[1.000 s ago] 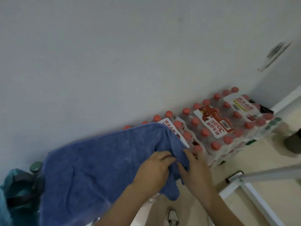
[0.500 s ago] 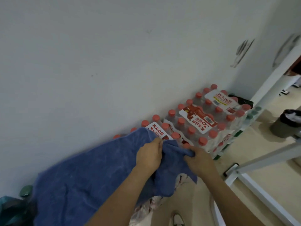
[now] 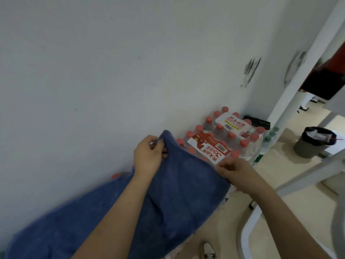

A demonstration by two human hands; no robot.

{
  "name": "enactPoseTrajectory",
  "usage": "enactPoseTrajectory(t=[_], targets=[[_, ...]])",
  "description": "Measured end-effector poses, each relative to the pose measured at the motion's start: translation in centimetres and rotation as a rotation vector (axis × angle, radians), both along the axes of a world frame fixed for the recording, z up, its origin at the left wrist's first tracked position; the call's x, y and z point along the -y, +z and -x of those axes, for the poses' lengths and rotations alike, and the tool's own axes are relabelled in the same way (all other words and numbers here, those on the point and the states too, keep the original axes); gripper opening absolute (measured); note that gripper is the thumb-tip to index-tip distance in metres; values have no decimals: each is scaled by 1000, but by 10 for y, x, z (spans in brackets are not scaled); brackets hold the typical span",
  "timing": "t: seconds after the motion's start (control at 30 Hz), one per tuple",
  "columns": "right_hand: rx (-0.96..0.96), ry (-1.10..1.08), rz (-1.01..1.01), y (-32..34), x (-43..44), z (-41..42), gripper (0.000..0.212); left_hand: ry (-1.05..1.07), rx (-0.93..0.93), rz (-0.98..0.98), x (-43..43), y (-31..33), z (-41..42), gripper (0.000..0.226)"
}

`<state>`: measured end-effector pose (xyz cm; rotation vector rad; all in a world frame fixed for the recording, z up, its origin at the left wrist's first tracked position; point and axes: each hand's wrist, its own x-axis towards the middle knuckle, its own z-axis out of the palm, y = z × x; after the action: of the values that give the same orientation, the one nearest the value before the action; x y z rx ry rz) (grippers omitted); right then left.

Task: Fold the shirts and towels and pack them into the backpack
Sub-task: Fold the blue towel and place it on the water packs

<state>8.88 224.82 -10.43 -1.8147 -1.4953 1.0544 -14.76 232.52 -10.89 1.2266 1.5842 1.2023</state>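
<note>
A blue towel (image 3: 179, 195) lies draped over packs of bottled water along the white wall, stretching from the lower left up to the centre. My left hand (image 3: 149, 156) pinches its upper corner near the wall. My right hand (image 3: 235, 171) grips the other corner of the same short edge, lower and to the right. The edge hangs loosely between the two hands. No backpack or shirt is in view.
Shrink-wrapped packs of red-capped water bottles (image 3: 224, 141) stand against the wall beyond the towel. A dark waste bin (image 3: 315, 142) sits on the floor at right. White table legs (image 3: 298, 176) cross the right side. A shoe (image 3: 208, 250) shows at the bottom.
My hands have moved apart along the towel's edge, the left one up toward the wall and the right one out to the right, spreading the corner that was bunched between them.
</note>
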Motion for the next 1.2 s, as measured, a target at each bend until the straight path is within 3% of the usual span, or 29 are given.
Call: enactPoseTrajectory(t=[0.1, 0.27, 0.33, 0.4, 0.47, 0.6, 0.73, 0.83, 0.93, 1.0, 1.07, 1.2], targets=[[210, -30, -155, -1, -23, -11, 25, -12, -167, -43, -31, 7, -19, 30], [320, 278, -6, -49, -47, -8, 20, -120, -439, -23, -80, -5, -58, 28], [437, 339, -68, -65, -54, -3, 33, -132, -435, 6, -90, -13, -64, 21], [486, 315, -126, -71, -64, -1, 29, -106, -348, 49, -94, -18, -65, 17], [437, 312, -157, -75, -74, -2, 26, -53, -262, 81, -94, -19, -66, 14], [237, 284, -162, -82, -102, 2, 43, -55, -120, 76, -83, -10, -62, 16], [-18, 362, -61, -76, -133, 18, 18, -15, 1, 34, -75, -1, -52, 17], [-201, 446, 114, -65, -118, 17, 26, 75, -15, 6, -81, 0, -49, 17], [-277, 368, 160, -62, -90, -5, 42, 101, -90, -10, -93, -9, -56, 19], [-212, 247, 103, -59, -81, -24, 26, 115, -204, -17, -100, -19, -64, 19], [-25, 111, -21, -53, -80, -41, 4, 120, -307, -37, -110, -26, -77, 17], [363, -5, -184, -60, -93, -61, 41, 39, -621, -48, -136, -37, -110, 15]])
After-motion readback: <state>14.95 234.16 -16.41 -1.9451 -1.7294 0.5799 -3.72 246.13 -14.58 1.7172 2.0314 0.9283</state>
